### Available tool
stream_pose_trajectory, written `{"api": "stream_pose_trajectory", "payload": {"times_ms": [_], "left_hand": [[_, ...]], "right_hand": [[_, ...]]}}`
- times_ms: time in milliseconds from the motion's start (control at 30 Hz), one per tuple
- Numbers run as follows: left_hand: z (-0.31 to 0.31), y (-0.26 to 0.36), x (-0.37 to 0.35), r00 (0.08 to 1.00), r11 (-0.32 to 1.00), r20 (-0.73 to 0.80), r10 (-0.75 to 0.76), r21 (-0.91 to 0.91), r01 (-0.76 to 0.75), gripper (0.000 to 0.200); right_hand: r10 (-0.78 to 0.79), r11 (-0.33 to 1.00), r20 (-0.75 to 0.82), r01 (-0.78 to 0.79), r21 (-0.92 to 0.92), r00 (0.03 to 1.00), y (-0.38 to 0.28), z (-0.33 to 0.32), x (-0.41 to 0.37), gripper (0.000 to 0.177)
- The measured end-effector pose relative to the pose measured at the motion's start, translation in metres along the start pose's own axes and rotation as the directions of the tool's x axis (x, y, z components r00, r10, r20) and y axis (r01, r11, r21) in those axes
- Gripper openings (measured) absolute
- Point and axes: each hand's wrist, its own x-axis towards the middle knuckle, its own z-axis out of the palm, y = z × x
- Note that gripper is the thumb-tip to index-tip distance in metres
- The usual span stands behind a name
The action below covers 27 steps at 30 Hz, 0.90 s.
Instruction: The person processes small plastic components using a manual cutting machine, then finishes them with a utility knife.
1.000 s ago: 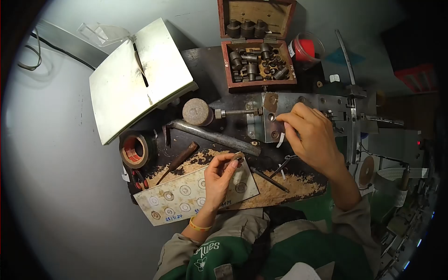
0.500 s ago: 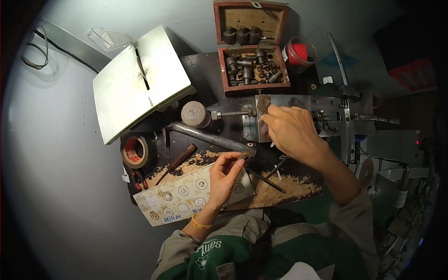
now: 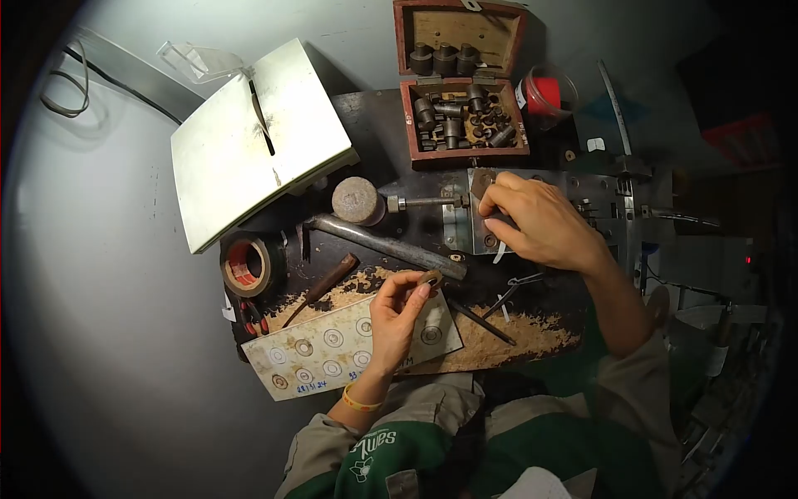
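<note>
Between the thumb and fingers of my left hand [image 3: 392, 320] is a small metal washer [image 3: 431, 279], held above the pale board [image 3: 287, 378]. Ring outlines are drawn on that board, and blue handwriting runs along its lower edge. My right hand [image 3: 549, 220] is over the left end of a metal fixture plate [image 3: 486, 241]. Its thumb and index finger curl close together; anything between the fingertips is hidden. Beside them on the plate lies a brown flat piece [image 3: 480, 181]. A threaded rod [image 3: 428, 202] extends left from the plate towards a round metal knob [image 3: 358, 200].
Behind stands an open wooden box [image 3: 468, 158] of metal dies, beside a clear tub [image 3: 549, 96]. A white cover [image 3: 249, 166] occupies the left. A metal tube [image 3: 386, 239], tape roll [image 3: 248, 264], wooden-handled tool [image 3: 328, 283] and thin dark rods [image 3: 486, 324] lie on the worn bench.
The view has shifted slightly, moving the scene to the right. My right thumb has moved down, leaving a gap behind the fingertips. My left hand still holds the washer.
</note>
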Motion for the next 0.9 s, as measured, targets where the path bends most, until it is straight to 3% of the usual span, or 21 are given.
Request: {"api": "stream_pose_trajectory", "payload": {"times_ms": [33, 133, 267, 433, 567, 667, 700, 800, 833, 900], "left_hand": [[-0.002, 0.001, 0.000, 1.000, 1.000, -0.006, -0.006, -0.011, 0.006, 0.020], [-0.007, 0.001, -0.002, 0.999, 0.999, -0.034, -0.039, -0.029, 0.038, 0.020], [-0.005, -0.002, 0.003, 1.000, 0.999, -0.012, -0.018, -0.039, 0.018, 0.020], [-0.001, -0.002, 0.003, 1.000, 0.998, 0.021, 0.008, -0.055, -0.007, 0.020], [-0.003, -0.003, 0.001, 1.000, 1.000, 0.006, 0.000, 0.001, 0.000, 0.019], [0.000, -0.004, -0.001, 1.000, 1.000, 0.022, 0.010, -0.010, -0.010, 0.019], [0.002, -0.003, -0.003, 0.999, 0.999, 0.031, 0.017, -0.029, -0.016, 0.019], [-0.001, -0.001, -0.003, 0.997, 0.998, 0.049, 0.058, -0.014, -0.057, 0.017], [0.000, 0.001, -0.003, 0.998, 0.998, 0.032, 0.061, 0.004, -0.062, 0.017], [-0.004, 0.000, -0.004, 1.000, 1.000, 0.012, 0.018, 0.016, -0.019, 0.016]], "right_hand": [[0.162, 0.975, -0.006, -0.159, 0.158, 0.987, -0.010, -0.006, 0.001, 0.010], [0.229, 0.961, -0.145, -0.200, 0.191, 0.963, -0.023, -0.025, -0.006, 0.011], [-0.017, 0.991, -0.182, -0.008, -0.136, 0.983, -0.019, -0.013, -0.011, 0.009], [-0.115, 0.923, -0.125, 0.060, -0.380, 0.985, -0.017, 0.008, -0.013, 0.005], [-0.141, 0.874, -0.073, 0.090, -0.478, 0.987, -0.019, 0.012, -0.010, 0.015], [-0.160, 0.901, -0.092, 0.108, -0.419, 0.983, -0.012, 0.013, -0.003, 0.012], [-0.189, 0.944, -0.154, 0.137, -0.300, 0.970, -0.009, 0.009, -0.001, 0.008], [0.046, 0.994, -0.272, -0.016, 0.109, 0.961, -0.008, 0.007, -0.011, 0.012], [0.148, 0.983, -0.262, -0.112, 0.146, 0.954, -0.014, -0.005, -0.017, 0.015], [0.178, 0.976, -0.320, -0.125, 0.179, 0.931, -0.017, -0.011, -0.030, 0.014]]}}
